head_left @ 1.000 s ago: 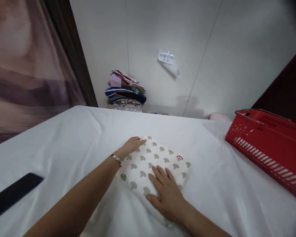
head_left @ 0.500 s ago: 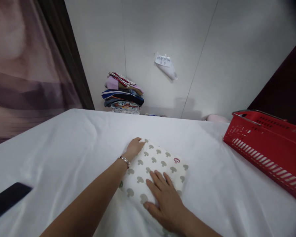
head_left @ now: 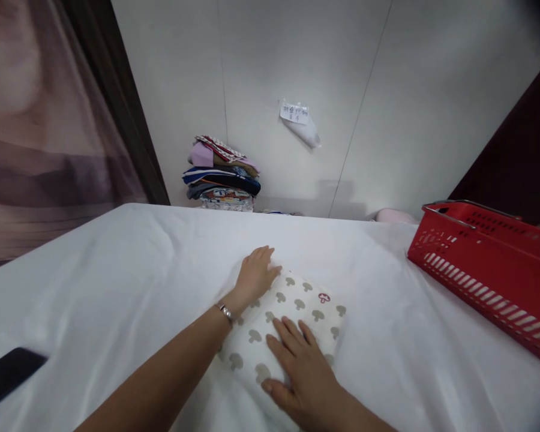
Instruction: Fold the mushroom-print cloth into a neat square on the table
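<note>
A white cloth [head_left: 292,300] printed with grey mushrooms and a single red one lies folded into a rough rectangle in front of me. My left hand [head_left: 255,276] is at its far left corner, thumb apart from the fingers, with the fingertips reaching past the far edge. Part of that corner is hidden beneath the hand. Flat on the near middle of the cloth rests my right hand [head_left: 303,372], its fingers spread and its thumb out to the left.
The cloth lies on a white-covered table [head_left: 162,282]. On the right stands a red plastic basket [head_left: 486,276] with metal handles. A black phone-like object [head_left: 11,375] is at the left edge. Folded clothes [head_left: 222,177] are stacked beyond the far edge, against the wall.
My left hand has slid to the right along the far left corner of the cloth, and its fingers have come apart. The right hand stays flat in nearly the same place.
</note>
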A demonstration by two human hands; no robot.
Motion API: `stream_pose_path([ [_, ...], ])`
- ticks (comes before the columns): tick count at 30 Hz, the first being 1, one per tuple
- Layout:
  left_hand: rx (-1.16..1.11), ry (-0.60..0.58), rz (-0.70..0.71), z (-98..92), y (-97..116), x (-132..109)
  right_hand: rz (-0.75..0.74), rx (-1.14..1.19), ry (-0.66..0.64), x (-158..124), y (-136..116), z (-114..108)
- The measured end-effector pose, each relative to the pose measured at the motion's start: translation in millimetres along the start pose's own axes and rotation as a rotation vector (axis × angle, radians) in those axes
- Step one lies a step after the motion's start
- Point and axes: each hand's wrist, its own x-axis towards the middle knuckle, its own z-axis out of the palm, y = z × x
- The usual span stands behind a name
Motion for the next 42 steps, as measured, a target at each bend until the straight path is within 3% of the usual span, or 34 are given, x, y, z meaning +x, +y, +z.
stream_pose_path([
  [2, 0.033, -0.116, 0.072, 5.2, 0, -7, -0.005, 0.002, 0.011, 0, 1, 1],
  [4, 0.049, -0.213, 0.054, 11.0, -3, -11, -0.006, 0.007, 0.024, 0, 0, 2],
  [8, 0.057, -0.235, 0.031, 14.1, -6, -10, 0.0, 0.0, 0.035, -1, -2, 0],
  [12, -0.019, -0.303, -0.04, -2.2, 4, -7, 0.004, 0.003, 0.028, -2, -3, -1],
  [17, -0.034, -0.191, -0.009, -28.3, 3, -30, 0.004, 0.05, 0.04, -4, -7, -3],
  [20, 0.04, -0.139, -0.141, -34.2, -20, -51, 0.0, 0.138, 0.059, -4, -3, -7],
  [22, 0.01, -0.143, -0.262, -35.8, -37, -63, 0.011, 0.183, 0.149, -3, 10, -13],
  [25, -0.116, -0.178, -0.391, -39.1, -52, -73, 0.111, 0.118, 0.426, 0, 48, -25],
  [27, -0.2, -0.201, -0.457, -42.2, -53, -72, 0.292, 0.094, 0.552, 2, 77, -31],
  [30, -0.338, -0.27, -0.535, -45.6, -51, -63, 0.524, 0.247, 0.505, 4, 107, -35],
  [32, -0.431, -0.335, -0.575, -46.8, -49, -55, 0.575, 0.364, 0.46, 3, 115, -34],
  [35, -0.485, -0.398, -0.616, -49.9, -48, -47, 0.583, 0.543, 0.482, 3, 115, -35],
  [38, -0.498, -0.384, -0.615, -54.8, -45, -46, 0.646, 0.771, 0.498, 3, 111, -40],
  [42, -0.58, -0.405, -0.569, -57.6, -46, -52, 0.689, 0.978, 0.441, 4, 109, -43],
])
